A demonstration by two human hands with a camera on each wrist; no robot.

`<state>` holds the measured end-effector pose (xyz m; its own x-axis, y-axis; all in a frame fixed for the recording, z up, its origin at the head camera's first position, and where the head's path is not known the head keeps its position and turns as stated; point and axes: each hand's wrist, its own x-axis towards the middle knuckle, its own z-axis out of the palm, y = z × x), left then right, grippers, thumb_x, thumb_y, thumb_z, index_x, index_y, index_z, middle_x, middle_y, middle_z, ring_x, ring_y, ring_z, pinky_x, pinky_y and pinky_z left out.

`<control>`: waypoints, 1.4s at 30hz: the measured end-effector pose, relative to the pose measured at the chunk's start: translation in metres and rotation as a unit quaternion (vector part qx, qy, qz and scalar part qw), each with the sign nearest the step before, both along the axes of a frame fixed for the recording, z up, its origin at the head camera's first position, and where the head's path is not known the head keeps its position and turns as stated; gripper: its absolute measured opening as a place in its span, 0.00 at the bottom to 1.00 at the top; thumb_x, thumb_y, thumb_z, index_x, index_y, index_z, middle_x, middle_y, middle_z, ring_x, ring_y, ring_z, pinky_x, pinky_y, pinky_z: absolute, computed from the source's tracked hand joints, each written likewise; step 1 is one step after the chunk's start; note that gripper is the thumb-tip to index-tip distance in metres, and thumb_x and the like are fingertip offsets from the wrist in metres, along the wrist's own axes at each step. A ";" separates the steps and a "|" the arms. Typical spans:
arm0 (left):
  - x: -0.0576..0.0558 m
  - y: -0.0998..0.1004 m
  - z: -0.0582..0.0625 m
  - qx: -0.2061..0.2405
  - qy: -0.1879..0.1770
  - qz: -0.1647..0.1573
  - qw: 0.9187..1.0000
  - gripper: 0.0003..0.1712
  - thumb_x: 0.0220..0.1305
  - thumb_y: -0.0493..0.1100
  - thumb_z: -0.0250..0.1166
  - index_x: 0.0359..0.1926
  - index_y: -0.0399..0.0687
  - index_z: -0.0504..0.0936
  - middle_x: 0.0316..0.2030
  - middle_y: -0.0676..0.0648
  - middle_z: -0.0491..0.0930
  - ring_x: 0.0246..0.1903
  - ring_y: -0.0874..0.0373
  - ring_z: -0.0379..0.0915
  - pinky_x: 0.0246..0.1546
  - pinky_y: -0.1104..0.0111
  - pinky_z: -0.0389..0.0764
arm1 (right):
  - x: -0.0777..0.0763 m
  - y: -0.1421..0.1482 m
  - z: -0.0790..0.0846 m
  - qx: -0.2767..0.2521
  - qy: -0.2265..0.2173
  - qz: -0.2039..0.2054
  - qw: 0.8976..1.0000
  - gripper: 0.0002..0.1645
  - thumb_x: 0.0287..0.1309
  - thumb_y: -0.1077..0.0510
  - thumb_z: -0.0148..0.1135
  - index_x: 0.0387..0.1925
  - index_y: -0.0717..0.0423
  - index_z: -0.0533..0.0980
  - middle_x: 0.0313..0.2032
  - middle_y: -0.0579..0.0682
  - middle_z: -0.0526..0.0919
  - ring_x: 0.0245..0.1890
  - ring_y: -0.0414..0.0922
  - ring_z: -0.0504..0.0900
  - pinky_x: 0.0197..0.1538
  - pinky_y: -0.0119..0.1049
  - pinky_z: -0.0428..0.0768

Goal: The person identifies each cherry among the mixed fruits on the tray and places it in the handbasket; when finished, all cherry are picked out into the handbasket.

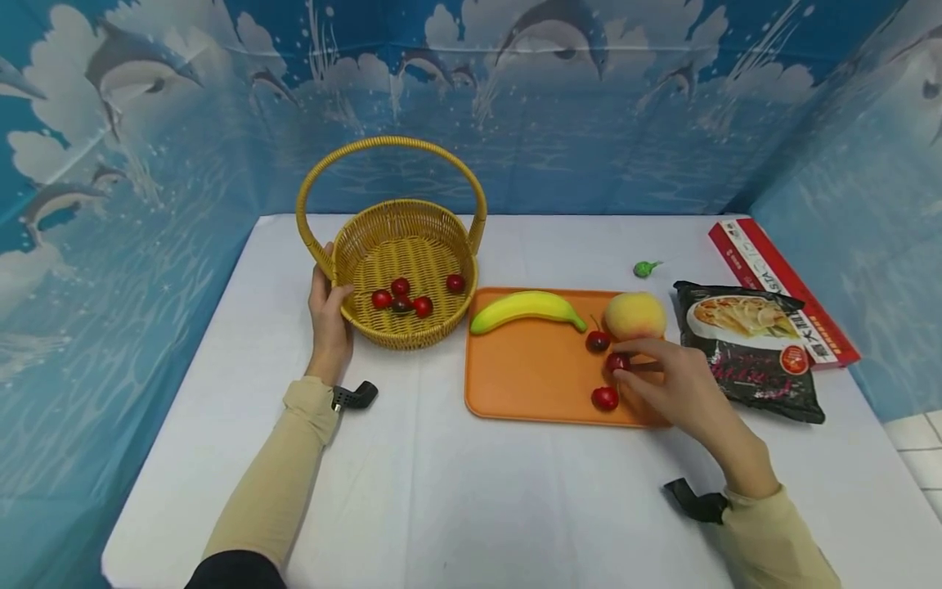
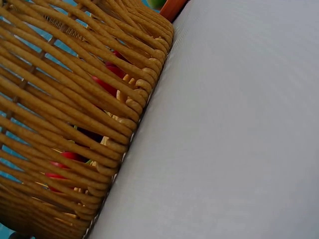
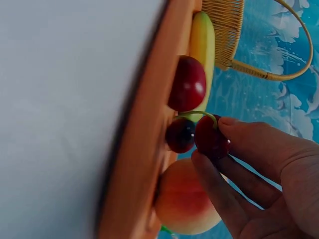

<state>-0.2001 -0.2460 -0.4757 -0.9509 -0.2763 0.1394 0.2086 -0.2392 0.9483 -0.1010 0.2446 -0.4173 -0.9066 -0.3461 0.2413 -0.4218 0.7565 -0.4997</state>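
Observation:
My left hand point(image 1: 329, 323) grips the left side of a yellow wicker basket point(image 1: 405, 331), the thumb over its rim. Several dark red cherries point(image 1: 380, 299) lie on the basket's floor; the left wrist view shows the basket's woven wall point(image 2: 75, 94) close up, but not the hand. Over the right part of an orange tray point(image 1: 526, 380), my right hand point(image 1: 684, 388) pinches a cherry point(image 3: 210, 138) between thumb and fingertips. Two other cherries point(image 1: 605, 398) rest on the tray near it. A peach point(image 1: 635, 315) and a banana point(image 1: 526, 309) lie along the tray's far side.
Right of the tray lies a black food packet point(image 1: 758, 360), partly over a red box point(image 1: 780, 286). A small green item point(image 1: 645, 268) sits behind the tray. A white cloth point(image 1: 471, 499) covers the table, and a blue dolphin-print curtain point(image 1: 515, 164) surrounds it.

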 end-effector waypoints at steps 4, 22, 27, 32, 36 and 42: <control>0.000 0.001 0.000 0.003 0.001 -0.002 1.000 0.44 0.65 0.33 0.51 0.82 0.64 0.62 0.80 0.55 0.60 0.79 0.53 0.56 0.81 0.56 0.57 | -0.006 -0.005 0.011 -0.013 -0.004 -0.001 1.000 0.21 0.55 0.65 0.79 0.52 0.56 0.86 0.51 0.58 0.89 0.44 0.56 0.90 0.46 0.57 0.88; -0.001 0.000 -0.001 0.001 0.002 0.005 1.000 0.44 0.66 0.33 0.51 0.82 0.63 0.62 0.79 0.54 0.61 0.79 0.50 0.57 0.79 0.56 0.61 | -0.064 -0.104 0.064 -0.044 -0.018 0.092 0.995 0.20 0.63 0.59 0.75 0.56 0.52 0.85 0.53 0.50 0.89 0.49 0.50 0.90 0.54 0.50 0.88; 0.000 0.000 -0.001 0.001 0.001 0.002 1.000 0.44 0.66 0.33 0.51 0.82 0.63 0.62 0.79 0.55 0.61 0.79 0.52 0.57 0.79 0.57 0.60 | -0.082 -0.134 0.067 -0.062 -0.030 0.115 0.991 0.17 0.65 0.58 0.73 0.55 0.55 0.85 0.51 0.51 0.90 0.49 0.49 0.90 0.52 0.46 0.89; -0.003 0.000 0.001 -0.001 0.009 0.005 1.000 0.44 0.65 0.33 0.51 0.82 0.61 0.62 0.79 0.54 0.61 0.79 0.52 0.57 0.79 0.57 0.59 | -0.099 -0.165 0.063 -0.096 -0.037 0.105 0.989 0.17 0.65 0.61 0.73 0.54 0.59 0.86 0.49 0.54 0.90 0.49 0.49 0.89 0.50 0.43 0.90; -0.005 0.001 0.000 -0.004 0.013 -0.006 1.000 0.44 0.66 0.33 0.51 0.82 0.60 0.61 0.80 0.53 0.60 0.80 0.52 0.55 0.80 0.58 0.58 | -0.107 -0.189 0.056 -0.111 -0.050 0.084 0.989 0.17 0.65 0.62 0.72 0.54 0.60 0.85 0.50 0.55 0.90 0.49 0.50 0.89 0.50 0.41 0.89; -0.003 0.000 0.000 0.001 0.010 0.003 1.000 0.45 0.65 0.33 0.51 0.83 0.57 0.60 0.80 0.53 0.60 0.79 0.52 0.55 0.80 0.57 0.58 | -0.115 -0.216 0.054 -0.103 -0.072 0.095 0.988 0.17 0.67 0.60 0.71 0.55 0.59 0.85 0.49 0.54 0.90 0.50 0.47 0.88 0.51 0.39 0.88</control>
<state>-0.2028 -0.2456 -0.4761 -0.9461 -0.2831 0.1573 0.2285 -0.2396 0.9436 -0.2159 0.0289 -0.3630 -0.8601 -0.4702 0.1980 -0.4599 0.5465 -0.6999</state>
